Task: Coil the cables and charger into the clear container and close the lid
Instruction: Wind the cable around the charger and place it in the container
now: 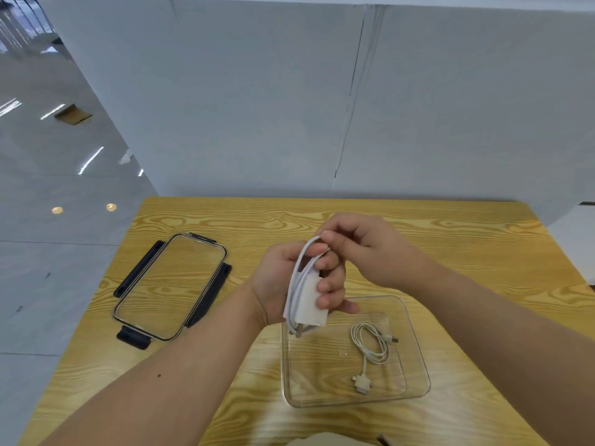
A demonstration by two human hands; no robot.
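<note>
Charger (311,299) gripped in left hand (283,284), long axis upright, prongs down, directly above near-left corner of clear container (415,336). Right hand (363,249) above, fingers (331,243) pinching top of cable loop (306,252). Coiled cable (370,346) already inside container; lid (170,284) left of container on surface (450,246). Wraps behind charger hidden.

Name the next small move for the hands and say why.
Probably lower the wrapped charger into the clear container: the left hand grips it just above, the right hand pinches its cable loop, and one coiled cable already lies inside.
</note>
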